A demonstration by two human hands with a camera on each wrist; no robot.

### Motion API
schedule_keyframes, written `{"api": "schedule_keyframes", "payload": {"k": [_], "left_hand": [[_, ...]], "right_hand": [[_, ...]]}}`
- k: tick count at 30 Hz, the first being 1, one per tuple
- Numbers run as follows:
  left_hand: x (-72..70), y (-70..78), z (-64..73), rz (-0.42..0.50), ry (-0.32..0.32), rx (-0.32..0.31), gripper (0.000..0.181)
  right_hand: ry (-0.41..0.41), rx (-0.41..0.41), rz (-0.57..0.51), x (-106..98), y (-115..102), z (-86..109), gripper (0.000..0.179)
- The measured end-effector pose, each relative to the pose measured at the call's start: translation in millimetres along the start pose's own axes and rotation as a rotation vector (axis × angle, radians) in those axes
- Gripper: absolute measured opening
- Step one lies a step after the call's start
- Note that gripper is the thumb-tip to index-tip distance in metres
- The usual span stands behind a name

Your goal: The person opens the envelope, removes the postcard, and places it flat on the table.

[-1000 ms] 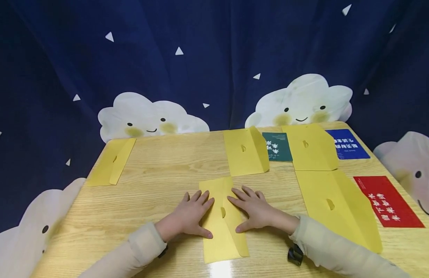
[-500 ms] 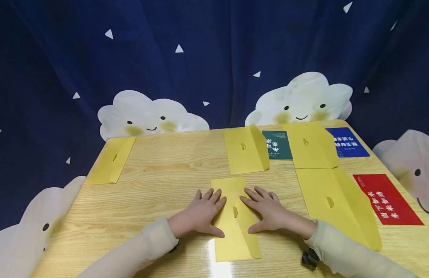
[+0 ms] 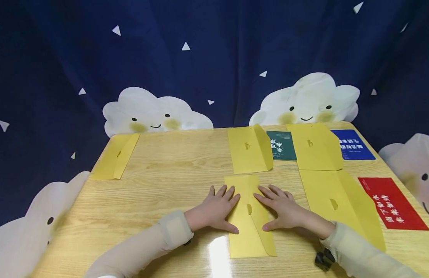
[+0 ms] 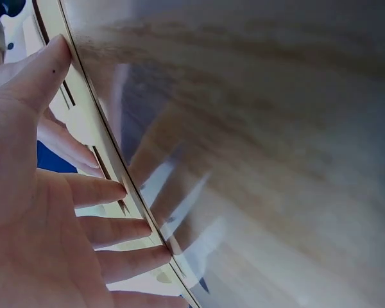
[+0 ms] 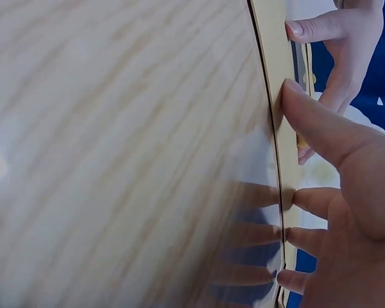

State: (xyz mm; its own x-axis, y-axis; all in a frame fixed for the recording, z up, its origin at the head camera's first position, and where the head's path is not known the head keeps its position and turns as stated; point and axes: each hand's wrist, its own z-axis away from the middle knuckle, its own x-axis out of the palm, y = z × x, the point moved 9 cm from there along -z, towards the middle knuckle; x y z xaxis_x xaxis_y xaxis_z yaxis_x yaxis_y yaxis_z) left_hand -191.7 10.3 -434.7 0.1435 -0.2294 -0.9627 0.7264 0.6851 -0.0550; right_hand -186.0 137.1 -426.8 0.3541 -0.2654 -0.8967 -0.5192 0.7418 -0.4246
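A closed yellow envelope (image 3: 244, 235) lies flat on the wooden table, its flap tucked into a small slot at the middle. My left hand (image 3: 216, 210) rests with spread fingers on its left edge. On the right edge lies my right hand (image 3: 282, 208), fingers spread in the same way. Both wrist views show straight fingertips and thumbs along the envelope's edge, with the left hand (image 4: 58, 212) and the right hand (image 5: 353, 212) seen from the palm side.
Another closed envelope (image 3: 113, 158) lies at the far left. Toward the right are envelopes with flaps raised (image 3: 249, 150), (image 3: 315, 146), (image 3: 336, 204), beside a green card (image 3: 282, 144), a blue card (image 3: 355, 144) and a red card (image 3: 392, 202). A dark blue curtain (image 3: 200, 65) hangs behind the table (image 3: 172, 166).
Both hands have moved to the right across the table, and the envelope under them has slid along. The view has shifted slightly. The other envelopes and cards stay put.
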Motion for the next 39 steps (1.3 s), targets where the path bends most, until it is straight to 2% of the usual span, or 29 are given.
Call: {"api": "schedule_keyframes", "payload": {"k": [8, 17, 23, 32, 35, 39], "left_hand": [[5.0, -9.0, -3.4, 0.023, -0.039, -0.017, 0.101], [1.2, -16.7, 1.3, 0.052, -0.047, -0.02, 0.1], [2.3, -10.4, 0.8, 0.045, -0.038, 0.001, 0.1], [-4.9, 0.5, -7.0, 0.026, -0.013, 0.024, 0.098], [-10.8, 3.1, -12.4, 0.076, 0.023, 0.042, 0.095], [-17.9, 4.6, -22.8, 0.226, 0.095, 0.082, 0.078]], "right_hand": [[-0.009, -0.003, 0.01, 0.3, 1.8, -5.4, 0.09], [0.002, -0.013, 0.02, 2.5, 0.4, -14.4, 0.089], [0.005, -0.012, -0.002, 2.1, 0.8, -8.4, 0.089], [0.016, 0.003, -0.015, -3.4, 7.1, 3.8, 0.089], [0.015, 0.001, -0.01, -3.3, 8.3, 4.2, 0.089], [0.01, -0.004, 0.004, -1.7, 9.0, 3.7, 0.09]]}}
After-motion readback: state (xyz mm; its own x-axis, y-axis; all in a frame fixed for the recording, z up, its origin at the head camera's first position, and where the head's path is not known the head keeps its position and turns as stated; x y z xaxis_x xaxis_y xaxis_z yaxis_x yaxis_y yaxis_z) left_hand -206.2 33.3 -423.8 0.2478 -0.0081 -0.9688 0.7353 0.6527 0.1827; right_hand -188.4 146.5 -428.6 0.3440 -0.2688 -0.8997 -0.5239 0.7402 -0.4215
